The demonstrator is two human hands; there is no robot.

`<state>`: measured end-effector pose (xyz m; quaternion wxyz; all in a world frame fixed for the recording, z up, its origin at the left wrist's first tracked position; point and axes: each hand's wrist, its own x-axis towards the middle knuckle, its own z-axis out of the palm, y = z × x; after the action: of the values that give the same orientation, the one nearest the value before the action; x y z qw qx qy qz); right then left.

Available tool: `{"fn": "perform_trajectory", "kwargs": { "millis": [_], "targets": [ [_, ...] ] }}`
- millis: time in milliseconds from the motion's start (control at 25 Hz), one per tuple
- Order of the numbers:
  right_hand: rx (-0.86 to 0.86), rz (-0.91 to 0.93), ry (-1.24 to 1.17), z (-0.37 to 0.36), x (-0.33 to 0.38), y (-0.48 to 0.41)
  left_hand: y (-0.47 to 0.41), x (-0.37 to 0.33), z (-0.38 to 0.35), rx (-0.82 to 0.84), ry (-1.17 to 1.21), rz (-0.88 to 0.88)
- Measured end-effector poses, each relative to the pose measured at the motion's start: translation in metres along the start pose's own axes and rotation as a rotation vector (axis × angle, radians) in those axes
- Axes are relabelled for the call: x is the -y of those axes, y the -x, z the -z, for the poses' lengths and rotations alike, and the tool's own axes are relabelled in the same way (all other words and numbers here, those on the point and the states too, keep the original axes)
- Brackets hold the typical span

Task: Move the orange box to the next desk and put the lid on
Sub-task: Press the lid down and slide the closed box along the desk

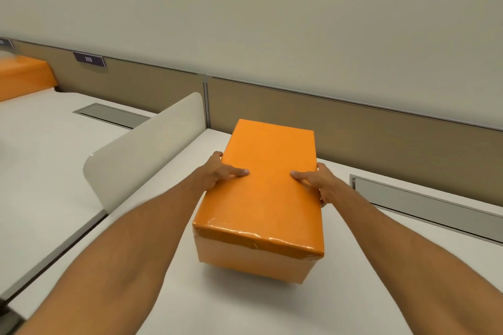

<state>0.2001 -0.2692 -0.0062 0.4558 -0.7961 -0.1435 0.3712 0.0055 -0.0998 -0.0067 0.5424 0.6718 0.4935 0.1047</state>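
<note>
An orange box (261, 258) stands on the white desk (245, 307) in front of me, and an orange lid (268, 187) covers its top. My left hand (221, 173) grips the lid's left edge, thumb flat on the top. My right hand (318, 182) grips the lid's right edge the same way. The fingers of both hands are hidden down the sides. A shadow lies under the box's near end.
A low white rounded divider (141, 149) separates this desk from the desk on the left (40, 160). Another orange object (24, 76) lies at the far left of that desk. A beige partition (353, 130) runs along the back, with grey cable hatches (424, 207) (111, 115) in both desks.
</note>
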Motion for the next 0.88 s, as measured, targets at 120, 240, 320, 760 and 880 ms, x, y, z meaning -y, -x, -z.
{"fn": "perform_trajectory", "kwargs": {
  "millis": [120, 240, 320, 760, 880],
  "targets": [
    [-0.007, -0.007, -0.012, -0.041, 0.025, -0.024, -0.041, 0.002, 0.037, -0.011, 0.012, 0.018],
    [-0.038, -0.02, -0.041, -0.079, 0.048, -0.048, -0.086, 0.003, 0.069, -0.002, 0.01, 0.025],
    [-0.055, -0.036, -0.058, -0.102, 0.062, -0.066, -0.115, 0.003, 0.088, 0.006, -0.004, 0.028],
    [-0.073, -0.05, -0.058, -0.179, 0.12, -0.142, -0.22, 0.0, 0.154, 0.033, -0.157, -0.033],
    [-0.051, -0.063, -0.065, -0.192, 0.127, -0.157, -0.242, 0.0, 0.166, 0.025, -0.22, -0.045]
  ]
}}
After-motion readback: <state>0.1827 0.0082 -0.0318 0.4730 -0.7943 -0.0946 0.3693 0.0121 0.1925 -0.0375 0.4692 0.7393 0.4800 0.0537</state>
